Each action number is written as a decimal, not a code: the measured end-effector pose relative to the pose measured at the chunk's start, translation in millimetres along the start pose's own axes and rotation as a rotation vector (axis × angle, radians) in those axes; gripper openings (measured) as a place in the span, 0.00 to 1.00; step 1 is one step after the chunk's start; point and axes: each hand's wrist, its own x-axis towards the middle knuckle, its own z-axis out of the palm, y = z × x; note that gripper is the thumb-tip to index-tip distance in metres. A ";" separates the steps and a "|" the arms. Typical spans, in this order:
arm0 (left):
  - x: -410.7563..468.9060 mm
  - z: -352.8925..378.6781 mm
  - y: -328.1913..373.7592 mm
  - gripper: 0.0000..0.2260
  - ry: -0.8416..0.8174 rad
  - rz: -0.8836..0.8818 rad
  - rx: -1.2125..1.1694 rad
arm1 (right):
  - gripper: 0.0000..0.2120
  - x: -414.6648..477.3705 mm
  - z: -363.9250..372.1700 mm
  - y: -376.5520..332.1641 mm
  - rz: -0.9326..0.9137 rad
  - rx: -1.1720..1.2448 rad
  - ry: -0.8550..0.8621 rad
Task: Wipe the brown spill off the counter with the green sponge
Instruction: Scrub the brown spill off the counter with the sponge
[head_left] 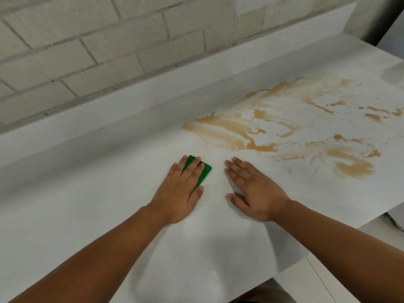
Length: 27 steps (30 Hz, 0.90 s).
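Observation:
The green sponge [204, 172] lies flat on the white counter [87, 204], mostly covered by my left hand [182, 189], whose fingers press down on it. My right hand [255, 191] rests palm down on the counter just right of the sponge, fingers spread, holding nothing. The brown spill [236, 134] spreads in smears and streaks across the counter, beyond and to the right of both hands. Its nearest edge lies a short way past my fingertips. More brown patches [352, 167] reach toward the right end.
A white upstand [131, 92] runs along the back of the counter below a pale brick wall [87, 40]. The counter's front edge [328, 243] runs diagonally at the lower right, with white cabinet fronts below it.

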 end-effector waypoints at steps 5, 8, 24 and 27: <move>55.7 -6.6 16.7 0.31 0.027 -0.200 -0.024 | 0.35 1.1 0.0 -0.3 0.010 0.006 -0.001; 58.0 -5.5 31.2 0.29 0.044 -0.052 -0.045 | 0.35 0.6 -0.3 -0.4 0.009 0.019 0.003; 47.1 -8.4 -19.7 0.30 0.117 -0.008 -0.176 | 0.34 1.7 -0.5 2.5 0.027 0.065 0.025; 36.9 -8.5 -49.7 0.30 0.123 -0.007 -0.149 | 0.33 1.3 0.0 1.8 0.027 0.070 0.028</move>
